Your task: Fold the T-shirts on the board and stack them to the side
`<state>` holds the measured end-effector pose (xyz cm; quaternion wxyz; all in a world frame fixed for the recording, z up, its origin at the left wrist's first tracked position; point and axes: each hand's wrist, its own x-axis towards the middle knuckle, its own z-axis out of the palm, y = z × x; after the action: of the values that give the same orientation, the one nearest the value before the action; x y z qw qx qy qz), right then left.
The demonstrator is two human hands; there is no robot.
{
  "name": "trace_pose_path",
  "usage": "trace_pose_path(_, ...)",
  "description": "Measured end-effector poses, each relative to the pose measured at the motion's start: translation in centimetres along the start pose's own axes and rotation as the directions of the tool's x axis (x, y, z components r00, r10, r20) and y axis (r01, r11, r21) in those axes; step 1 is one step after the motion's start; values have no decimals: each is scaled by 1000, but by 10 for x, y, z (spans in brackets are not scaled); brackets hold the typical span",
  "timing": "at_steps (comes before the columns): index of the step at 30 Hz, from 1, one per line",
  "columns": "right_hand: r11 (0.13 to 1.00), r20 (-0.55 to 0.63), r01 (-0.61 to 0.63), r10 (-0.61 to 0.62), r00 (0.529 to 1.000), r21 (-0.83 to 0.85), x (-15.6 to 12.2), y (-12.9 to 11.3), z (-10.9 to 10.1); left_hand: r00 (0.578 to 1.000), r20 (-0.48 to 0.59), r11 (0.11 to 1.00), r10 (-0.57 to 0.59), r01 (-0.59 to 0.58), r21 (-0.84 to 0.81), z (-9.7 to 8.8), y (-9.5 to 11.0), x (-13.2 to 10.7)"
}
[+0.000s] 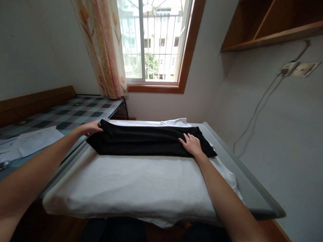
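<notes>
Atop black cloth (pixel 146 143), hands (pixel 92 128) (pixel 192 144) wide apart

The left hand (pixel 91 128) curls over a corner of the black cloth (pixel 146 141) with its fingertips out of sight, so whether they pinch the fabric cannot be told. The right hand (pixel 192 144) covers a patch of the cloth. The cloth hides the far strip of the white sheet (pixel 141 181). Both forearms run off the bottom edge. The shelf (pixel 267 30) is cut by the top and right edges, the papers (pixel 30 143) by the left — their print is too small to read.
</notes>
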<state>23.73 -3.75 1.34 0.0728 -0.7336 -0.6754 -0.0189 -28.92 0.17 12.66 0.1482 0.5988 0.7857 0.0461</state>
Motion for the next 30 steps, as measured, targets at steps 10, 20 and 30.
trace_pose_path(10, 1000, -3, 8, -8, 1000, 11, -3, 0, -2, 955, 61, 923, 291, -297, 244, 74, 121, -44)
trace_pose_path(20, 1000, -5, 11, -11, 1000, 2, -3, -1, -4, 955, -33, 945, 294, -285, 161, 82, 149, -37)
trace_pose_path(30, 1000, 18, 18, -18, 1000, 8, -4, 0, -6, 956, 94, 958, 279, -284, 47, 113, 173, -41)
